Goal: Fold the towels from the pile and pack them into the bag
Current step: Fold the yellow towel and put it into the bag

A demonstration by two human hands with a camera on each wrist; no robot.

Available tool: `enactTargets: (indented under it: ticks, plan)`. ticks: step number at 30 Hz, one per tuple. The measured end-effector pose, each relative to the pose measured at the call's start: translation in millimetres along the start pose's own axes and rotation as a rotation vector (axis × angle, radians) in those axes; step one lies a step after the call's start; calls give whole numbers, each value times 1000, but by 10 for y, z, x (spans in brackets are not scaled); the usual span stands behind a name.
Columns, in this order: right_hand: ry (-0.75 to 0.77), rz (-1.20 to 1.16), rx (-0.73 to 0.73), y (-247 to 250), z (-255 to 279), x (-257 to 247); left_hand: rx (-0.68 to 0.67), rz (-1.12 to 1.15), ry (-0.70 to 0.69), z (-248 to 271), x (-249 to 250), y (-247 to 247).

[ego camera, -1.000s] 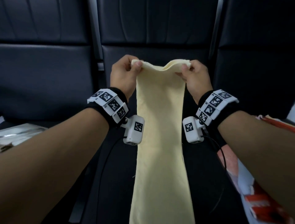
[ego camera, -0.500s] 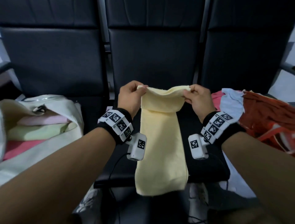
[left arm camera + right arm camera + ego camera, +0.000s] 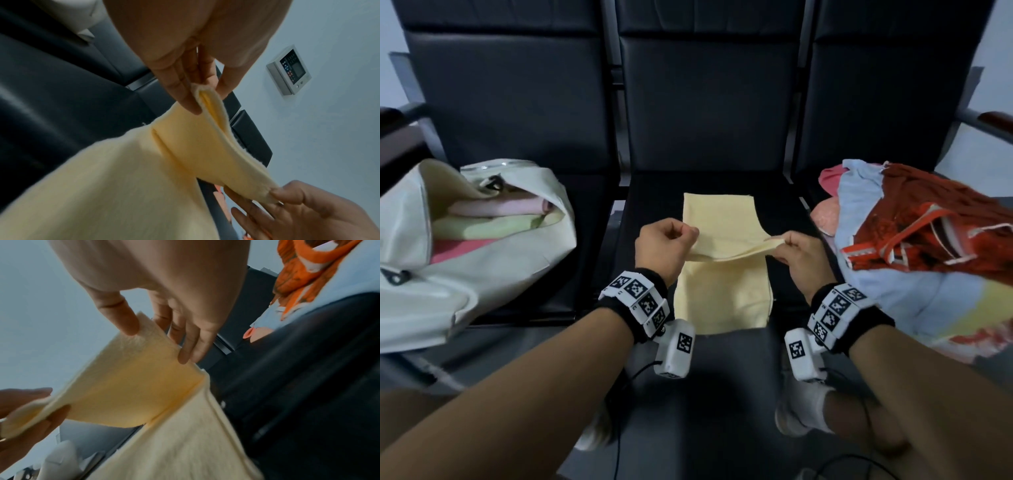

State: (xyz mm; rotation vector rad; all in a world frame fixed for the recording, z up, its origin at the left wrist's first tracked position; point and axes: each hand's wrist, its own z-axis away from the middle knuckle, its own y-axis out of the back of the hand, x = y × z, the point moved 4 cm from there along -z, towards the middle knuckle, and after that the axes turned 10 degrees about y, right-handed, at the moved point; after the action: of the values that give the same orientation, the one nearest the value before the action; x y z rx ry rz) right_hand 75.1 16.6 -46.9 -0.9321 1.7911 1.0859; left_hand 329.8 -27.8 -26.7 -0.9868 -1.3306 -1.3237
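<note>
A pale yellow towel (image 3: 722,281) lies as a long strip on the middle black seat, its near end at the seat's front edge. My left hand (image 3: 671,246) and right hand (image 3: 794,253) each pinch a corner of its doubled top edge, lifted a little above the strip. The left wrist view shows thumb and fingers of my left hand (image 3: 197,91) nipping the folded edge of the towel (image 3: 144,178). My right hand (image 3: 156,331) pinches the other corner of the towel (image 3: 133,386). The white bag (image 3: 410,246) lies open on the left seat.
Folded pink, green and red towels (image 3: 493,219) sit inside the bag. A pile of towels (image 3: 914,240), red, light blue and pink, covers the right seat. Black seat backs (image 3: 709,102) rise behind. My shoes (image 3: 801,407) stand on the floor below.
The towel has come down from hanging in front of me onto the middle seat. Both hands moved lower and nearer, still pinching its top edge, and the cloth now lies flat.
</note>
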Motion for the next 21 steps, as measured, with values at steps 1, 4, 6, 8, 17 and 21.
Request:
enactTargets:
  ticks: [1,4,6,8,17,21]
  plan:
    - [-13,14,-7,-7,82,38,5,-18,11,53,-75,1]
    - [-54,60,-16,-20,308,173,15,-85,39,170,-280,-3]
    - [-70,104,-24,-26,445,228,26,-128,69,208,-392,1]
    - [-77,159,-49,-34,541,268,31,-157,104,222,-483,-3]
    - [71,496,-32,-156,796,269,7,-369,255,338,-717,0]
    - [-18,524,-38,-191,900,335,45,-353,285,372,-736,12]
